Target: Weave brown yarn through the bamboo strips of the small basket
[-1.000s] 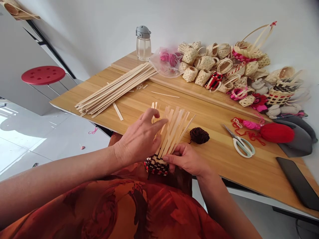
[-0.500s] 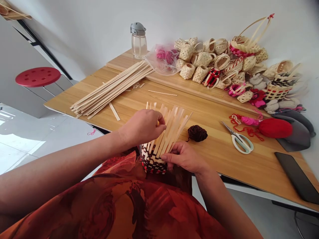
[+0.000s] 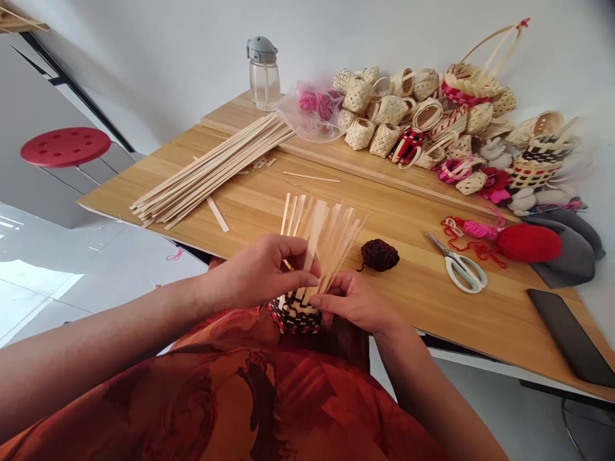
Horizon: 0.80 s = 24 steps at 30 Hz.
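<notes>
Plain white wall (image 3: 182, 51): rises behind the work and fills the top of the view.
Honey-brown wooden table (image 3: 398, 214): stands against it, its near edge close to the person's lap.
Heap of small pale woven baskets (image 3: 390, 110): piled at the back right of the table, some with red or pink bands.
Bundle of long, pale, flat strips (image 3: 216, 166): lies slantwise at the table's left.
Small red, black and cream woven basket (image 3: 295, 317): held upright over the lap, just before the table edge; its lower wall is woven, so that portion looks done.
Fan of pale, flat upright strips (image 3: 340, 230): stands unwoven above the patterned wall; I judge that the upper wall, and some finish for these ends, are left to do.
Left hand (image 3: 269, 269): thumb and fingers pinched together on one strip of the fan, with hardly any gap.
Right hand (image 3: 355, 301): closed on the basket's right side, thumb on the upper weave near the strip bases; its other fingers are partly hidden.
White-handled metal scissors (image 3: 465, 274): near the right hand but apart from it, untouched.
Dark brown yarn ball (image 3: 380, 255): just beyond the right hand; whether its loose end joins the weave, I cannot tell.
</notes>
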Each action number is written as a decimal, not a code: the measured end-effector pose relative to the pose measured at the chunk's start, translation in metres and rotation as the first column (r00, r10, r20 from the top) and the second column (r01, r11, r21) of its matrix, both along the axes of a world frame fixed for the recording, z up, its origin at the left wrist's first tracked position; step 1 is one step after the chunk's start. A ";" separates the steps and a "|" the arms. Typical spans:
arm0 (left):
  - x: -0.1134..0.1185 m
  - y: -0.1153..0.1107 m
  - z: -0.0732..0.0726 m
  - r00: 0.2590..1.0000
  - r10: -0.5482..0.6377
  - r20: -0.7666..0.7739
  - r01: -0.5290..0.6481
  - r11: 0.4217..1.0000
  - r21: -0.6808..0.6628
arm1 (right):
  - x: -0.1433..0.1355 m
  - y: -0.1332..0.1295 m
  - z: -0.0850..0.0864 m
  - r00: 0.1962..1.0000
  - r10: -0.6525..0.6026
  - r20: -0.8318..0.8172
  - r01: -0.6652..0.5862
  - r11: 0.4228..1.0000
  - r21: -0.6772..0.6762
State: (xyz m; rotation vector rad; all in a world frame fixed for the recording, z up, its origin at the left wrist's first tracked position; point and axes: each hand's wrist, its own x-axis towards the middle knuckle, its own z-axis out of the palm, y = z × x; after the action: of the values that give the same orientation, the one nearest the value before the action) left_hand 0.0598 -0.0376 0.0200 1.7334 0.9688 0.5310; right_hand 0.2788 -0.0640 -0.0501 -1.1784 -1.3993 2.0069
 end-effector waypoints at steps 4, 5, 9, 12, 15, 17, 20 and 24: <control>0.002 -0.008 0.003 0.996 -0.055 -0.069 0.058 0.997 0.047 | -0.003 -0.004 0.004 1.000 -0.020 0.009 0.020 1.000 -0.012; 0.003 -0.010 0.003 0.992 -0.044 -0.122 0.056 0.994 0.094 | -0.003 -0.004 0.005 1.000 -0.024 0.010 0.024 1.000 -0.018; 0.004 -0.017 0.000 0.968 0.055 -0.246 0.018 0.958 0.286 | -0.006 -0.004 0.008 0.999 -0.044 0.031 0.045 0.999 -0.024; 0.002 -0.018 -0.002 0.951 0.088 -0.295 0.006 0.953 0.304 | -0.007 -0.003 0.009 0.998 -0.054 0.035 0.055 0.998 -0.027; 0.001 -0.016 -0.001 0.941 0.098 -0.325 -0.020 0.972 0.236 | -0.006 -0.003 0.009 0.999 -0.038 0.020 0.038 0.999 -0.030; 0.002 -0.014 0.001 0.941 0.101 -0.322 -0.048 0.984 0.170 | -0.005 -0.002 0.009 1.000 -0.007 -0.012 0.007 1.000 -0.008; 0.004 -0.011 0.004 0.924 0.122 -0.362 -0.080 0.988 0.129 | -0.002 -0.001 0.010 0.998 0.035 -0.055 -0.032 0.998 0.048; 0.005 -0.007 0.006 0.901 0.149 -0.407 -0.107 0.986 0.125 | 0.000 0.000 0.011 0.996 0.068 -0.063 -0.061 0.993 0.099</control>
State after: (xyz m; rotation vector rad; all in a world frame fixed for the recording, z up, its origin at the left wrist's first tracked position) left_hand 0.0651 -0.0448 0.0255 1.9242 1.3854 0.2986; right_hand 0.2785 -0.0641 -0.0396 -1.0285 -1.5013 1.9785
